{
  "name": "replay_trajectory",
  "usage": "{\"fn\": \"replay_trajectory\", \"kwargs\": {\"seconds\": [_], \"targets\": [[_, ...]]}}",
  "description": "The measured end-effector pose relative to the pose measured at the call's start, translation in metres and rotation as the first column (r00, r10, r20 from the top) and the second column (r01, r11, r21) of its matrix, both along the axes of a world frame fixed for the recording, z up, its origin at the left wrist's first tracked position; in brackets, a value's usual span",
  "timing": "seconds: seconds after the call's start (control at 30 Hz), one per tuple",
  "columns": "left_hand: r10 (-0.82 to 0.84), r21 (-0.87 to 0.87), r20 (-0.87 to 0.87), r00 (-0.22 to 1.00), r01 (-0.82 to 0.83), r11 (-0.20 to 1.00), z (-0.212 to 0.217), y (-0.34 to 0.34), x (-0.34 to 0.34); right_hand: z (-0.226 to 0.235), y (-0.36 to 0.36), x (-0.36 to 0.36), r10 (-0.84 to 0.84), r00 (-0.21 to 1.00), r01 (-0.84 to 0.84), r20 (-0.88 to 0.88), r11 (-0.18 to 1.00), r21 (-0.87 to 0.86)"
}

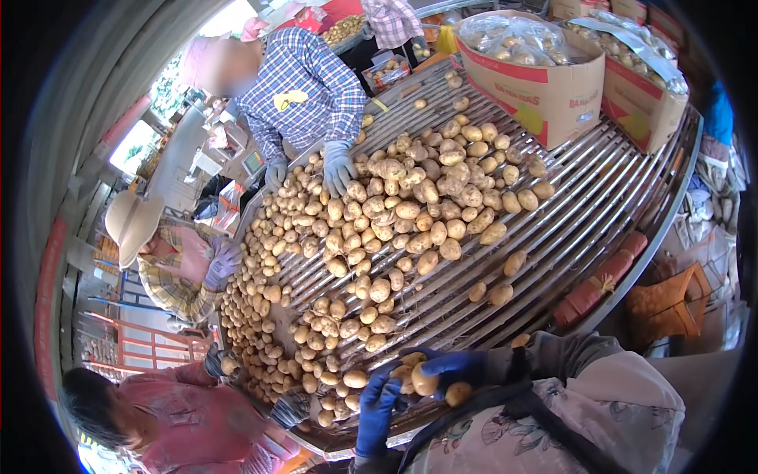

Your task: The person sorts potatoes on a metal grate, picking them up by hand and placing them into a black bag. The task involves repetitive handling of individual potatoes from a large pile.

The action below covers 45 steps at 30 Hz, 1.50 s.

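Note:
My left hand (376, 411), in a blue glove, is closed with its fingers curled against the side of a small cluster of potatoes at the near edge of the slatted table. From the right, my right hand (464, 366), also blue-gloved, grips the same cluster, with a round potato (425, 380) showing between the two hands. One more potato (458, 393) sits just under my right hand. A broad heap of dusty yellow-brown potatoes (407, 210) spreads over the metal slats (442, 308) beyond my hands.
Across the table, a person in a checked shirt (304, 83) has gloved hands on the heap. Two other people (178, 415) work along the left side. Open cardboard boxes (529, 91) with bagged potatoes stand at the far right. A red wrapped roll (600, 280) lines the right edge.

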<state>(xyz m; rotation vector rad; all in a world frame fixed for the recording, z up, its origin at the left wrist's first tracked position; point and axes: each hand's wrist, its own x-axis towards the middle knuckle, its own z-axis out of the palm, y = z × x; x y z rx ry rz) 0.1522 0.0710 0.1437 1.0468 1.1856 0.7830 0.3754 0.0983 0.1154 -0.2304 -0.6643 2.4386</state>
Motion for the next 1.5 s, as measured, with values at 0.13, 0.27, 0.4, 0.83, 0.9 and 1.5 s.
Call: {"fn": "replay_trajectory", "kwargs": {"seconds": [0.13,0.27,0.4,0.83,0.9,1.5], "targets": [[-0.189,-0.056,-0.009,0.982,0.188,0.981,0.003,0.01,-0.001,-0.01,-0.018,0.001,-0.056,0.997,0.053,-0.044,0.996,-0.067],[-0.302,-0.099,0.072,0.951,0.308,0.946,-0.024,0.001,0.002,0.0,-0.059,0.015,-0.12,0.985,0.154,0.122,0.934,-0.323],[-0.396,-0.239,0.147,0.907,0.421,0.875,-0.036,-0.007,-0.001,0.008,-0.078,0.023,-0.112,0.97,0.175,0.216,0.939,-0.296],[-0.159,-0.068,0.334,0.929,0.192,0.979,-0.033,0.021,0.037,-0.007,-0.043,0.043,-0.596,0.795,0.562,0.119,0.795,0.227],[-0.114,-0.111,0.361,0.925,0.164,0.98,-0.05,0.024,0.037,0.002,-0.047,0.066,-0.637,0.757,0.624,0.145,0.771,0.126],[-0.118,-0.57,0.112,0.987,0.161,0.806,-0.058,0.042,0.238,-0.041,-0.26,0.43,-0.92,-0.086,0.814,-0.383,0.157,-0.559]]}}
